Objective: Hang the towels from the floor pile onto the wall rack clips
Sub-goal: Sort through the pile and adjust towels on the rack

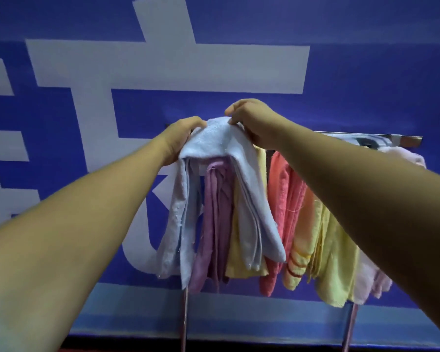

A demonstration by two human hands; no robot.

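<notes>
At the left end of the rack [381, 138], against the blue wall [366, 85], both hands are up at the top of the light blue towel [214, 146]. The left hand [181, 138] is clamped on the towel's left side, fingers curled behind the cloth. The right hand [252, 120] pinches the top fold w/ its fingertips, near the left one. The towel hangs folded over, and its halves fall in front of a purple towel [217, 212] and a yellow towel [239, 250]. A coral towel [282, 199] & others hang further right. The clip is hidden under hands and cloth, so I cannot tell if it bites already. The floor pile is not in view.

The step in hand, I think, is fixing this towel on its clip. To do it well:
- Keep the fold gathered tight, so all layers enter the clip together.
- Push the cloth deep, not only the edge.
- Check the purple towel is not caught in the same clip.
- Let go w/ one hand first, e.g. the right, and watch for slip.
</notes>
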